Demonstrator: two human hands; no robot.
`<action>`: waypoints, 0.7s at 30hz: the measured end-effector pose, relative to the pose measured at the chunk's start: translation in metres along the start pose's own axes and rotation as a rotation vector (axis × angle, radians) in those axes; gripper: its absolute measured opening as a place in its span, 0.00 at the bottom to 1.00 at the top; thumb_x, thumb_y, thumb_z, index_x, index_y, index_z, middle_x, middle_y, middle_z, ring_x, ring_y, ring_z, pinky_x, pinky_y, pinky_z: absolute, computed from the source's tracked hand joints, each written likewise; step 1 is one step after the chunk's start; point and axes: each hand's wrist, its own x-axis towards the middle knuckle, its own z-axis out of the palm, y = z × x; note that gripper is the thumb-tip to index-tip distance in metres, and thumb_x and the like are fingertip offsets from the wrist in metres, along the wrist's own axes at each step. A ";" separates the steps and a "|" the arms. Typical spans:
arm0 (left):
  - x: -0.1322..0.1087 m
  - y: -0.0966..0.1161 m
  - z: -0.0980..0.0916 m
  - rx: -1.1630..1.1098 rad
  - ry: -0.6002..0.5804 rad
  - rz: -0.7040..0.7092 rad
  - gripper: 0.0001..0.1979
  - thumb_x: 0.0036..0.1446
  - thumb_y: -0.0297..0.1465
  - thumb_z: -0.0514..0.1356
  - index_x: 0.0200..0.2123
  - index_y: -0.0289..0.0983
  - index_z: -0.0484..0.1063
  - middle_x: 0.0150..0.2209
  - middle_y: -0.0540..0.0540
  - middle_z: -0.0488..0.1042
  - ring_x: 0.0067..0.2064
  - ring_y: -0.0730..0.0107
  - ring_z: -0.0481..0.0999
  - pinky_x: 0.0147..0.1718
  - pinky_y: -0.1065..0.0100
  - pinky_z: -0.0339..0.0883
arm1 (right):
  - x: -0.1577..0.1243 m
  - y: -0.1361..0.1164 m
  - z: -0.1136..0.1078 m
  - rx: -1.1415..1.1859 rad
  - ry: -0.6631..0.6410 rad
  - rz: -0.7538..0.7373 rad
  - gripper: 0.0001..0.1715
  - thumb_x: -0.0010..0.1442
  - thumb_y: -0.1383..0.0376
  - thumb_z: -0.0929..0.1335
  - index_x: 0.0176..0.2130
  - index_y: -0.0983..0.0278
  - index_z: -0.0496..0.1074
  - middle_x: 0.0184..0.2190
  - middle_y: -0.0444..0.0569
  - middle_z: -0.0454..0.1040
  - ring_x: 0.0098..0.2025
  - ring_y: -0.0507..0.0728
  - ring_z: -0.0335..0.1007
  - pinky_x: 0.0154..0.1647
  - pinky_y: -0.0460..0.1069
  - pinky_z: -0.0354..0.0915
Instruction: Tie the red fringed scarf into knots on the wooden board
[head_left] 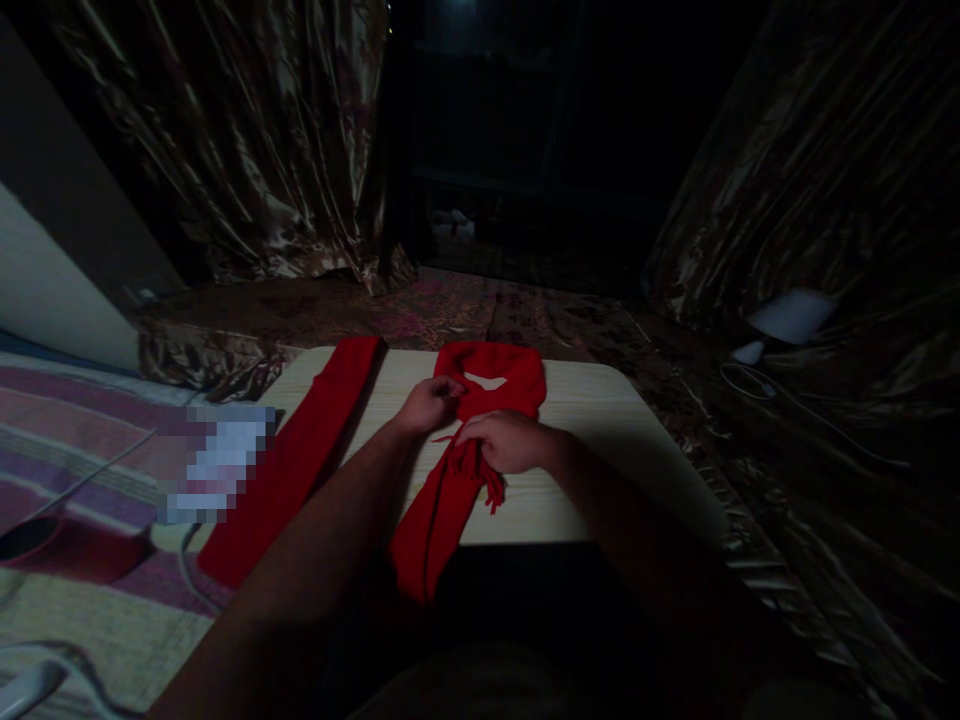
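A red scarf [517, 375] lies looped on a low table, with a small gap in the loop where the pale tabletop shows. Its tail runs toward me and hangs over the near edge. My left hand [429, 406] is at the left side of the loop, thumb and fingers curled in a pinch on the cloth. The fringed end is held under my right hand [511, 440], whose fingers are closed over it where the scarf crosses; strands dangle below. Dim light hides the exact fingertip contact. To the left, a second red scarf [330, 410] lies folded in a long strip.
The light wooden table [622, 440] has rounded corners. At its left are a blurred-out item [217, 465], a cable and a striped bedcover [82, 400]. A white lamp [795, 315] with a cord stands at right. Patterned curtains [285, 150] hang behind.
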 end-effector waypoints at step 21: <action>-0.005 0.006 -0.001 0.158 -0.056 -0.010 0.12 0.50 0.31 0.58 0.37 0.33 0.78 0.33 0.44 0.79 0.32 0.68 0.74 0.33 0.68 0.66 | -0.011 -0.046 -0.022 0.298 -0.410 -0.028 0.31 0.51 0.75 0.67 0.55 0.64 0.73 0.39 0.45 0.79 0.32 0.49 0.72 0.35 0.43 0.64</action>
